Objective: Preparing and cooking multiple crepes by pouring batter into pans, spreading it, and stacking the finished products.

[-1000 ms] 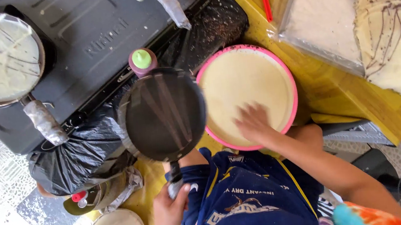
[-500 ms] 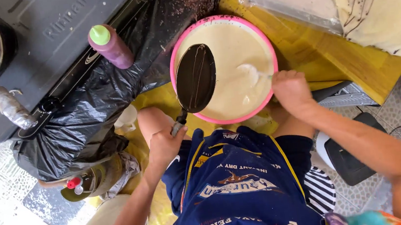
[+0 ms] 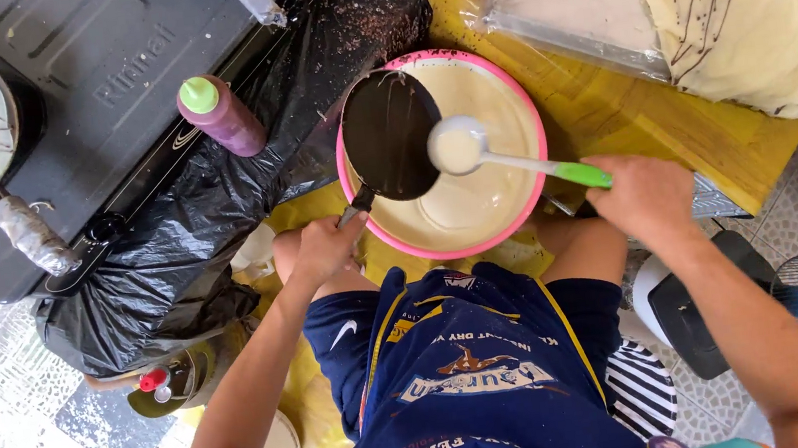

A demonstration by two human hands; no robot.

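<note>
At centre frame I see my left hand point(image 3: 325, 249) closed around the handle of a dark pan point(image 3: 390, 135) tilted over the pink bowl point(image 3: 539, 153) of batter; my right hand point(image 3: 646, 194) grips a green-handled ladle point(image 3: 458, 145) filled with batter, above the bowl.

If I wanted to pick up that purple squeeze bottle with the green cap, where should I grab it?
Grip the purple squeeze bottle around its middle, coming from the side facing the pink round basin. It lies tilted on the black plastic sheet, so its round body is exposed there; the green cap looks too small to hold well. The stove crowds the far side.
</note>
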